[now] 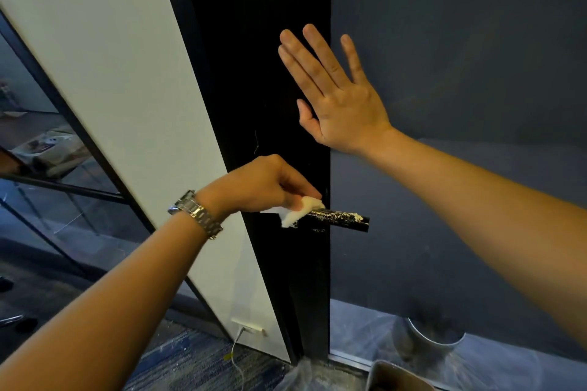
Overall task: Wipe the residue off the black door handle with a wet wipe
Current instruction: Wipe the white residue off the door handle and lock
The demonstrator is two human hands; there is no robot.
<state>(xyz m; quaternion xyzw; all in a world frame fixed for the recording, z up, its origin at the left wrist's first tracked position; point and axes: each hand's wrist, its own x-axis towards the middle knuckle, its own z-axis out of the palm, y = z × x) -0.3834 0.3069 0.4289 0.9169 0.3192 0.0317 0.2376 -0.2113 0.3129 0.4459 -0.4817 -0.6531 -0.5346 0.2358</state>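
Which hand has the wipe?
The left hand, the one with the watch, pinches the wipe against the handle; the right hand is open flat above, holding nothing.

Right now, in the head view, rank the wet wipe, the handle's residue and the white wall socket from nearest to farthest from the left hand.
1. The wet wipe: pinched in the left hand, against the black door handle.
2. The residue: right of the wipe, along the handle's top.
3. The white wall socket: far below, low on the white panel.
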